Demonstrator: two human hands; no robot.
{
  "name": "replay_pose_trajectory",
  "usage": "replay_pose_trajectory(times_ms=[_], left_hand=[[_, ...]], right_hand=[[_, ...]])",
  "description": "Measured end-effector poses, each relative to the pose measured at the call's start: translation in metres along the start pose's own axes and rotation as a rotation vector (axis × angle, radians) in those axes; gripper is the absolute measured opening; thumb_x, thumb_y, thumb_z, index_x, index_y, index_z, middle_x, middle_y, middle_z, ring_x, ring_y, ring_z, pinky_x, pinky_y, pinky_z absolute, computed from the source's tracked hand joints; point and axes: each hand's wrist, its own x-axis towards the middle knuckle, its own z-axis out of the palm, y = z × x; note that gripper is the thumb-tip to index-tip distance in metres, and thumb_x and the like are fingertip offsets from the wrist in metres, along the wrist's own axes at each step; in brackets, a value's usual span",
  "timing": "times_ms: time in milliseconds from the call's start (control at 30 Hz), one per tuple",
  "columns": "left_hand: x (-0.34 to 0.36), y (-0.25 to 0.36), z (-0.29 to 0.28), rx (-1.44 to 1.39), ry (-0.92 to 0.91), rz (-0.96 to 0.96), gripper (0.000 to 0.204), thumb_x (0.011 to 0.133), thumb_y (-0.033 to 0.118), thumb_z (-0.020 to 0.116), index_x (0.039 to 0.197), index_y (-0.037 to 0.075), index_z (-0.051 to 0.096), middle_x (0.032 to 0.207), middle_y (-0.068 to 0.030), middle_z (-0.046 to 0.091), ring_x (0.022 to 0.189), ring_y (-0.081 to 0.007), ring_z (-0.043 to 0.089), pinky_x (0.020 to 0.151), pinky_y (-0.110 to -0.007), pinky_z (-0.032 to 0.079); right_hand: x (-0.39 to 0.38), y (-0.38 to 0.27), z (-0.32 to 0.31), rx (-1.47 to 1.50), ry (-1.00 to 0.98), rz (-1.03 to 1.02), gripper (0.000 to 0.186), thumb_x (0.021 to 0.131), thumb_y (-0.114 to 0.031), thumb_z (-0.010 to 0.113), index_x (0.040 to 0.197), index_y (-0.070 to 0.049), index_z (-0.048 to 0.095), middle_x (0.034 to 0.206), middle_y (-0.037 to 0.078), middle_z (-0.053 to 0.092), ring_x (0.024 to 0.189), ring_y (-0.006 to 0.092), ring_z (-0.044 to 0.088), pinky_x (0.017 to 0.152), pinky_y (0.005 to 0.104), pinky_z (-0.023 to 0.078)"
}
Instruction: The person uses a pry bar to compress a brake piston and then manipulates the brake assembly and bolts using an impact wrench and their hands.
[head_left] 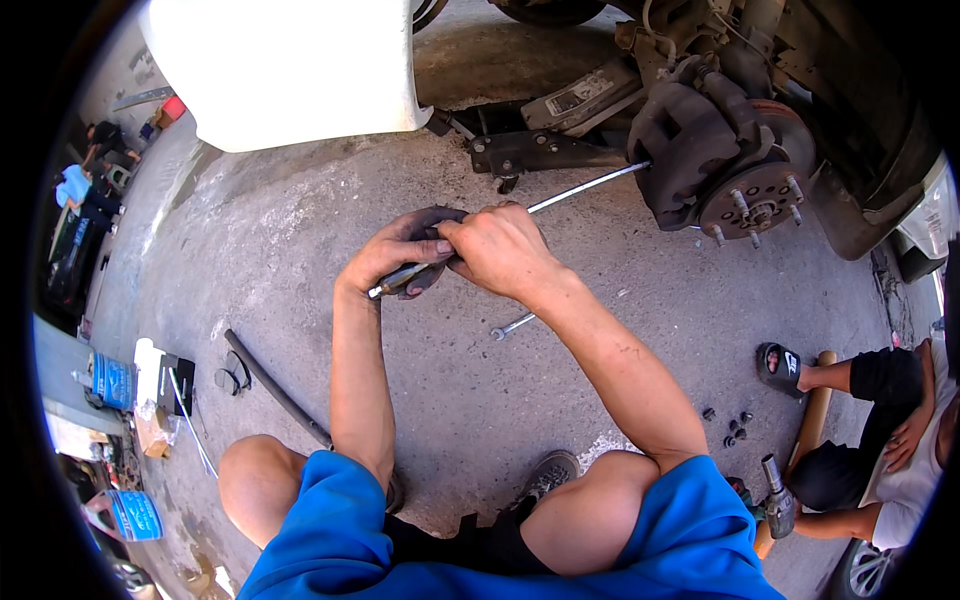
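Both my blackened hands are closed together at the centre. My left hand [410, 250] is wrapped round the dark handle [395, 280] of a long metal bar tool [585, 187], and my right hand [495, 245] grips it just beside. The bar's far end reaches the dark brake caliper [680, 150], beside the exposed hub [760, 210] with several studs. Fingers hide the middle of the tool. A silver spanner [510, 327] lies on the concrete below, partly behind my right arm.
A white panel [280, 60] and floor jack [540, 150] sit ahead. A hose [270, 380], blue-labelled containers [110, 380] and boxes lie left. At right, a seated person [900, 440] is near several small dark pieces [738, 430] and a power tool [778, 500]. People [85, 190] are in the left distance.
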Motion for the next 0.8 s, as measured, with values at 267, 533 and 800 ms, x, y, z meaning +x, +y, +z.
replay_pose_trajectory(times_ms=[267, 533, 800], left_hand=[[-0.0002, 0.0007, -0.0007, -0.013, -0.016, -0.008, 0.046, 0.083, 0.014, 0.068, 0.123, -0.005, 0.053, 0.075, -0.0056, 0.059, 0.048, -0.0083, 0.051, 0.038, -0.023, 0.037], [-0.0034, 0.0041, 0.0044, 0.006, 0.011, -0.033, 0.049, 0.082, 0.017, 0.069, 0.123, -0.005, 0.053, 0.075, -0.0063, 0.06, 0.05, -0.009, 0.052, 0.039, -0.023, 0.037], [-0.0054, 0.0021, 0.0033, -0.016, 0.046, -0.031, 0.049, 0.081, 0.018, 0.07, 0.121, -0.005, 0.054, 0.075, -0.0064, 0.06, 0.049, -0.009, 0.052, 0.039, -0.023, 0.038]], right_hand=[[0.0002, -0.0006, -0.001, 0.004, -0.024, 0.012, 0.017, 0.073, -0.017, 0.071, 0.088, -0.01, 0.071, 0.071, 0.012, 0.069, 0.072, 0.029, 0.069, 0.064, 0.0411, 0.054], [-0.0018, 0.0015, 0.0003, 0.02, -0.044, 0.014, 0.031, 0.07, -0.018, 0.074, 0.099, -0.01, 0.069, 0.076, 0.012, 0.069, 0.075, 0.0309, 0.068, 0.068, 0.0425, 0.053], [0.0004, -0.0006, -0.0014, 0.014, -0.089, 0.026, 0.032, 0.07, -0.018, 0.074, 0.101, -0.01, 0.069, 0.077, 0.012, 0.069, 0.076, 0.031, 0.068, 0.068, 0.0429, 0.053]])
